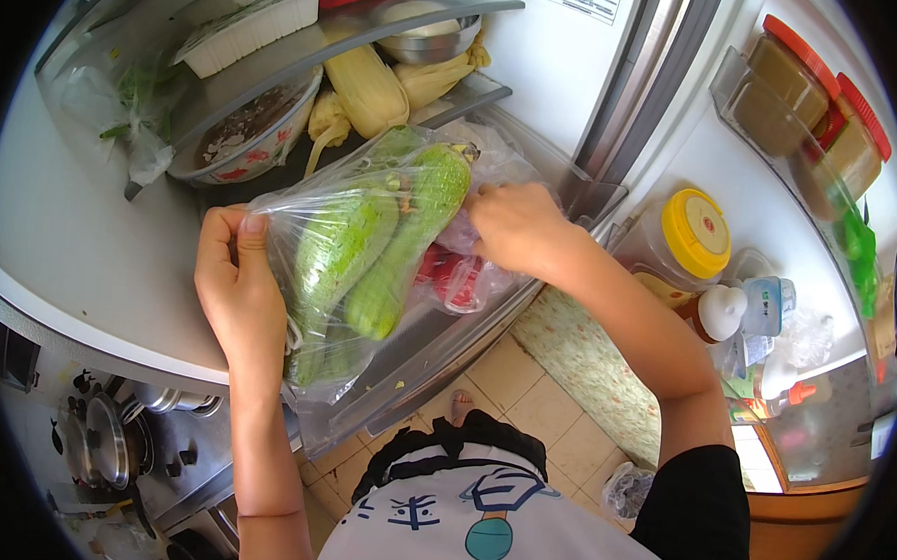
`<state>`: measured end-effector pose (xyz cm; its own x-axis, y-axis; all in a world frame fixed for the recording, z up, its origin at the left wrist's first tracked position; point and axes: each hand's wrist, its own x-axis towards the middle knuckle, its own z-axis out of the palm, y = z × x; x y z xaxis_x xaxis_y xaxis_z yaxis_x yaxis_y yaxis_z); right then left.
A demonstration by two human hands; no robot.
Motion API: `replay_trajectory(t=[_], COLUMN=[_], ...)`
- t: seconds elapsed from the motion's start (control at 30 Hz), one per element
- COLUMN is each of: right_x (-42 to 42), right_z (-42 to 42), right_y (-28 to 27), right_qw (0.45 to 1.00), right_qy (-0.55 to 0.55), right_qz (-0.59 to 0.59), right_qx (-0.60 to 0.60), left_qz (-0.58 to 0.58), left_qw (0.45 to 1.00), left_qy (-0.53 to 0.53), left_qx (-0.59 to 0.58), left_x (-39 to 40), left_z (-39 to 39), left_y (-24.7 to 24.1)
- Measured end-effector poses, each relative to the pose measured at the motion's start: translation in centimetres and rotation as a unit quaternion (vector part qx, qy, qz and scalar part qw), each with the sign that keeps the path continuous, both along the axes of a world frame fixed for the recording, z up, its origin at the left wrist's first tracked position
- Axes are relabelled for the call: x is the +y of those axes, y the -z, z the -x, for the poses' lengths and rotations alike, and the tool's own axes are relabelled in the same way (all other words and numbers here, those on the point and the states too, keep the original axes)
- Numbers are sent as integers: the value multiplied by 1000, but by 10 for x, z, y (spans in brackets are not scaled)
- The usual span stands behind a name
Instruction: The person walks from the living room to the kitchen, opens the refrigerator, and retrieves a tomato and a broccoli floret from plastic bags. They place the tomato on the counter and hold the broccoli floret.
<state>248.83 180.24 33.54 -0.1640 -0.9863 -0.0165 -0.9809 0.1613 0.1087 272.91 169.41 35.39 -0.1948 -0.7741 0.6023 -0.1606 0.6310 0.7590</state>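
My left hand (240,271) pinches the edge of a clear plastic bag (286,205) between thumb and fingers, drawing the film taut. Inside the bag lie several green squashes, like zucchini; one squash (413,241) stretches along its right side, another squash (345,238) beside it. The bag rests over the fridge's transparent drawer (383,397), which is pulled out. My right hand (515,226) is curled on crumpled plastic beside the squash's upper end; its fingertips are partly hidden. Below that hand is a thin plastic bag with red contents (452,276).
Corn in husks (370,89), a patterned bowl (248,136) and a metal bowl (432,43) sit on the fridge shelves. At right, the open door holds a yellow-lidded jar (683,234) and red-lidded jars (791,92). Pans (107,438) stand at lower left.
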Motion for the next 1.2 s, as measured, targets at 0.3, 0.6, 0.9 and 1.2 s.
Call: replay_trajectory(t=[0.3, 0.6, 0.9, 1.2], right_x=[39, 84, 110, 123], right_z=[16, -8, -22, -36], right_y=[-48, -30, -15, 14], right_qw=[971, 879, 666, 578], right_qy=[173, 145, 119, 37], right_qz=[152, 399, 516, 603], right_qx=[-57, -217, -525, -548], left_qz=[17, 110, 174, 159], left_qw=[999, 977, 941, 902], left_qy=[20, 92, 61, 326], left_qx=[-22, -156, -283, -235], left_x=[9, 48, 60, 82], left_z=[-8, -25, -21, 53], left_y=[6, 6, -25, -79])
